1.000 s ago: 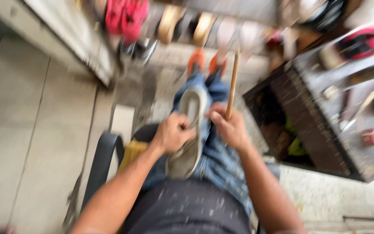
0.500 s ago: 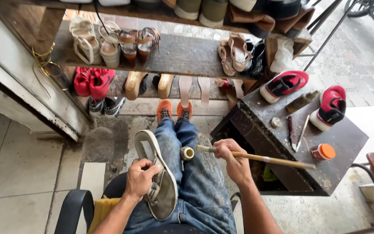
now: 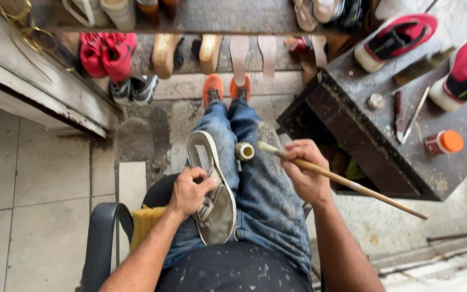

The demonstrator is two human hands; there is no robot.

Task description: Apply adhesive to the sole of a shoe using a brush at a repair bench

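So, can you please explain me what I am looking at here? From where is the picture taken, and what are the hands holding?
No machine here: a seated person works with two bare hands. The camera sits on the head and looks down, so you see the lap, the jeans and the orange shoes at the far end.

The left hand holds a grey shoe on the left thigh. The right hand has its grip on a long wooden brush, its tip near a small open pot on the jeans.

To the right stands a dark worktable with two red and white sneakers, an orange-capped bottle and small tools. Above, a shelf carries more shoes and soles.
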